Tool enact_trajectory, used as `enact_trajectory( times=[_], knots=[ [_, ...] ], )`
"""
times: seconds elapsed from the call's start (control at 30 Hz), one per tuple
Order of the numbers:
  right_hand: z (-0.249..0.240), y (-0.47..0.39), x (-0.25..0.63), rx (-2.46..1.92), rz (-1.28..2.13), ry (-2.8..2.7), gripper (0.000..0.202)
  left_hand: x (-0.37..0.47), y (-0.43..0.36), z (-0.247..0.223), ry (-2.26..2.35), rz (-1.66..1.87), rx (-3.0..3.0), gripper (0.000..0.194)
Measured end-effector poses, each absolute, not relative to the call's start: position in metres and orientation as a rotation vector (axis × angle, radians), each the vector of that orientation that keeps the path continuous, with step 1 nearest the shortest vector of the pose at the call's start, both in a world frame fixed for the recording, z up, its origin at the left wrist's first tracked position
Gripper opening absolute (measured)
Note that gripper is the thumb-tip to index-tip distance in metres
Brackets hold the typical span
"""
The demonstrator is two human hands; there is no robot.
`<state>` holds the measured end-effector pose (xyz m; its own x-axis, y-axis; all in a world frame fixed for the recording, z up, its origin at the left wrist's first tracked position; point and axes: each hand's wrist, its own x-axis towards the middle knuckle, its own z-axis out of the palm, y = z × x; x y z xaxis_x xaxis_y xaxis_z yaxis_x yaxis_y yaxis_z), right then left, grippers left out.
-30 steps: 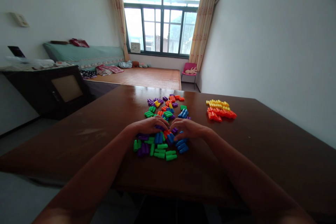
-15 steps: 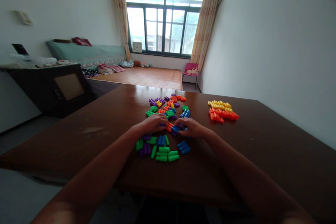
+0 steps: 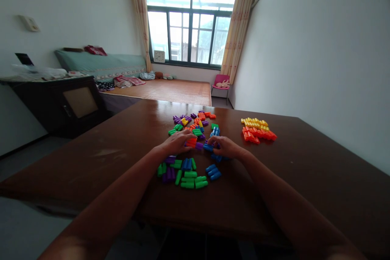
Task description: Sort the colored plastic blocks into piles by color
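Note:
Small plastic pieces in several colours lie in a loose spread on the brown table. My left hand (image 3: pixel 179 142) is closed on an orange piece (image 3: pixel 191 142) near the middle of the spread. Across from it, my right hand (image 3: pixel 222 146) pinches a blue piece (image 3: pixel 208 147). A purple piece (image 3: pixel 199 146) lies between the two hands. Nearer to me are green pieces (image 3: pixel 190 174), purple pieces (image 3: pixel 169 174) and a blue group (image 3: pixel 213 172). Beyond the hands lie more purple, orange, yellow and green pieces.
On the right of the brown table (image 3: pixel 115 146), a yellow row (image 3: pixel 254 122) lies behind an orange row (image 3: pixel 258 134). Past the table are a low bed (image 3: pixel 170 91), a pink chair (image 3: pixel 221 81) and, at left, a dark cabinet (image 3: pixel 81 99).
My hands have moved slightly apart. The orange and blue pieces that were close together between them are now separated, orange at the left hand and blue at the right.

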<state>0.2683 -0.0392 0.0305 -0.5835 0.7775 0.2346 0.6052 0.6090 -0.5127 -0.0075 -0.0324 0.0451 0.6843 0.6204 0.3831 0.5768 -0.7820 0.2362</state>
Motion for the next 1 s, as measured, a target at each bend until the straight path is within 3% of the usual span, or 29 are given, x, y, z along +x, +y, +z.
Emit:
enact_trajectory(
  times=[0.27, 0.53, 0.77, 1.0],
  knots=[
    [0.038, -0.046, 0.246, -1.048, 0.539, -2.174, 0.028, -0.002, -0.033, 0.049, 0.864, 0.969, 2.702, 0.049],
    [0.039, -0.051, 0.24, -1.005, 0.725, -2.098, 0.03, -0.003, -0.034, 0.047, 0.845, 0.909, 2.725, 0.051],
    [0.043, -0.046, 0.251, -1.083, 0.394, -2.078, 0.031, -0.01, -0.033, 0.057, 0.917, 0.995, 2.67, 0.048],
    [0.042, -0.053, 0.232, -0.972, 0.746, -2.039, 0.036, 0.013, -0.052, 0.06, 0.693, 0.864, 2.709, 0.05]
  ],
)
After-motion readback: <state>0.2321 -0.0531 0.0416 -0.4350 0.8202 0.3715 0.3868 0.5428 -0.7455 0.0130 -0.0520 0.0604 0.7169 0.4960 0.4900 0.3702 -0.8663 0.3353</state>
